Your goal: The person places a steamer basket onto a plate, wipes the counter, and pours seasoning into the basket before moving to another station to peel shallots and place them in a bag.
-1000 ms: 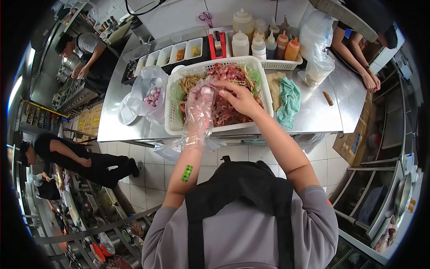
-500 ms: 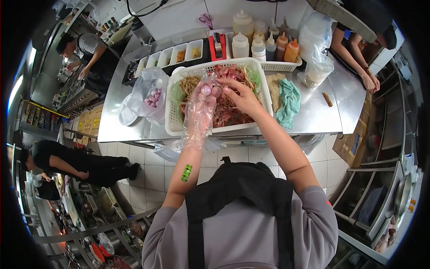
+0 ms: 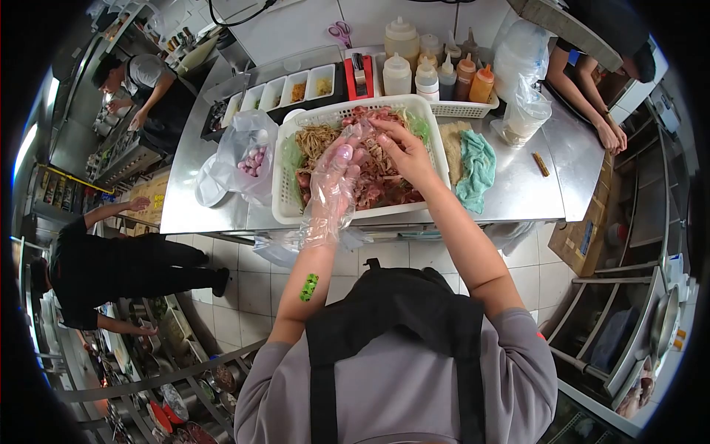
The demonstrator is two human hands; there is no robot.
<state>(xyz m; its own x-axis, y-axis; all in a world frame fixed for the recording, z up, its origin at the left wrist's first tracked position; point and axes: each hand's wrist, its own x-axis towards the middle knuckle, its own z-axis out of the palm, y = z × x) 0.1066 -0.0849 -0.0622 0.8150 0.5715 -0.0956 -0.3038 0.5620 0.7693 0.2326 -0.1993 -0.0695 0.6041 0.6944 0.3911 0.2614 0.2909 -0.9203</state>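
Observation:
My left hand (image 3: 333,185), in a loose clear plastic glove, is over the middle of a white basket (image 3: 279,196). Its fingers are curled around a small, shiny pinkish shallot (image 3: 344,152), partly veiled by the plastic. My bare right hand (image 3: 405,152) is just to the right, its index finger and thumb apart and its fingertips close to the gloved fingers. Below both hands lie reddish shallots and loose skins (image 3: 381,194). A bundle of dry, tan stalks (image 3: 316,140) fills the basket's left side.
Left of the basket stands a plastic bag (image 3: 235,177) of peeled shallots (image 3: 253,160) beside a white lid (image 3: 212,189). Sauce bottles (image 3: 397,75), a red-framed holder (image 3: 359,78) and condiment tubs (image 3: 298,87) line the back. A green cloth (image 3: 475,170) lies right; co-workers stand nearby.
My right hand has moved slightly up and away from the left, its finger and thumb parting. My left hand has shifted slightly. A co-worker at lower left has spread both arms.

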